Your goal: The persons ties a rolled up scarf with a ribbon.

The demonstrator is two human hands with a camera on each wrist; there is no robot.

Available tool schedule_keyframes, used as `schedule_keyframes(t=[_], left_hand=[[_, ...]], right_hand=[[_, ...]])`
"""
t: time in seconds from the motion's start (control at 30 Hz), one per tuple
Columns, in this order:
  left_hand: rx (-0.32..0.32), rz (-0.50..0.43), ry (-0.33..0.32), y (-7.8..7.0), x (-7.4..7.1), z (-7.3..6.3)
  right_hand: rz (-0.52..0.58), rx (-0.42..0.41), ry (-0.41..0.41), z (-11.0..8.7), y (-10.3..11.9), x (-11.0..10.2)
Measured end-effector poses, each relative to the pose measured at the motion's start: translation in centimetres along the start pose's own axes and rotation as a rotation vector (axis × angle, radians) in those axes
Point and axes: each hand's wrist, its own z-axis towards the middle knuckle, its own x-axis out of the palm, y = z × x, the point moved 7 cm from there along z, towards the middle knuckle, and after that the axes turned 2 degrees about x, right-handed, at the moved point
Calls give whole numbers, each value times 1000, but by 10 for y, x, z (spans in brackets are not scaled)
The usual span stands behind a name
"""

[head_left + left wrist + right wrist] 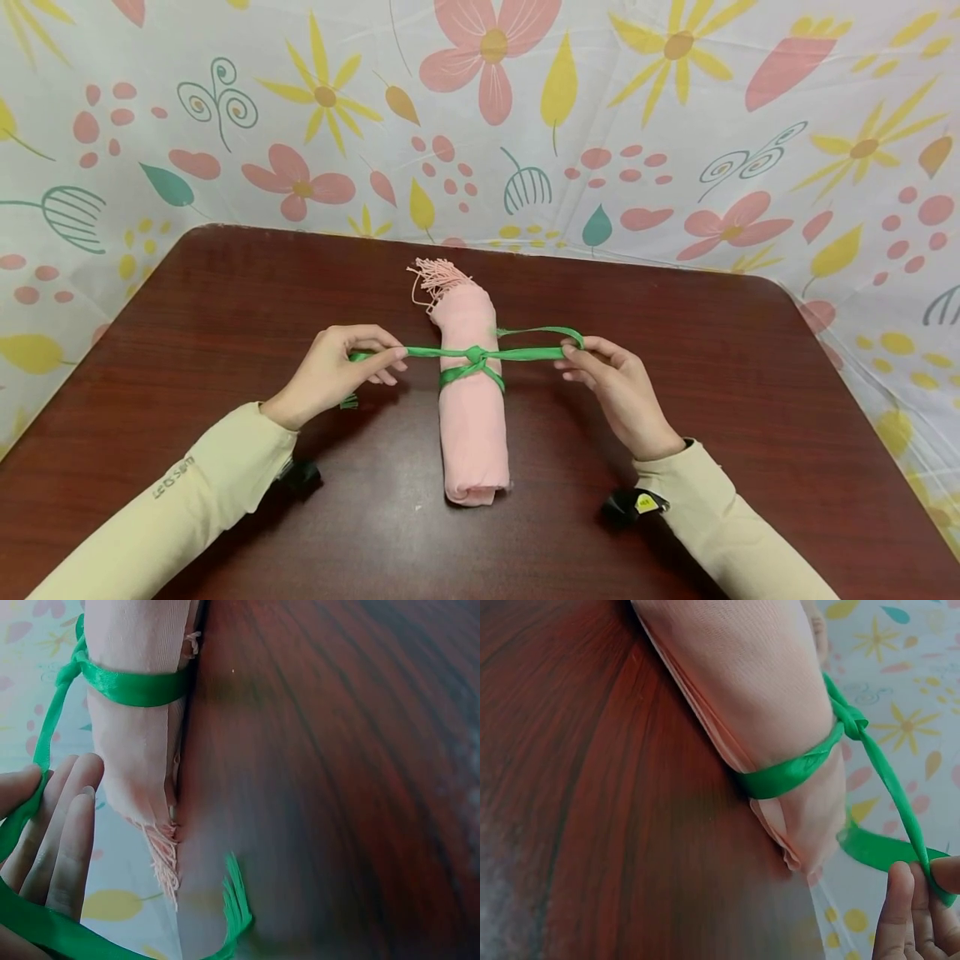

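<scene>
A rolled pink scarf (472, 433) with a fringe (441, 275) at its far end lies lengthwise on the table. Round its middle runs a green ribbon (517, 355), knotted on top. On the left, my left hand (337, 367) pinches one ribbon end between thumb and fingers; its frayed tip (237, 900) hangs down below the hand. Opposite it, my right hand (615, 383) pinches the other end, whose tail loops back toward the scarf. Both ends stretch out taut sideways from the knot (850, 722).
The dark brown wooden table (337, 517) has rounded far corners. Behind it hangs a white cloth (480, 167) printed with flowers and leaves. Black wrist cameras (300, 479) sit at the cuffs of the light sleeves (187, 492).
</scene>
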Motion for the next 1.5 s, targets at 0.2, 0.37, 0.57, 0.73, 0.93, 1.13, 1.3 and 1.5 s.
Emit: schedule_keyframes(t=[0.2,0.37,0.57,0.73,0.93,1.13,1.3,1.5], left_hand=[[9,31,-6,2,-5,-2],[13,47,-8,3,-9,-4],[6,71,-17,3,-14,-8],[-3,92,-12,5,-18,-10],[-11,144,-12,5,-22,-15],[-12,192,-1,8,-24,-18],[-24,190,2,9,-27,-21],[-3,207,-4,7,-27,-22]], right_hand=[[-14,17,-7,0,-3,-5],[-8,17,-6,-2,-4,-9],[-9,24,-6,-5,-6,-13],[-2,32,-7,-7,-7,-17],[-1,40,-7,-9,-10,-21],[-27,58,-18,-13,-12,-26],[-39,69,-31,-15,-12,-29],[-44,73,-32,-15,-14,-30]])
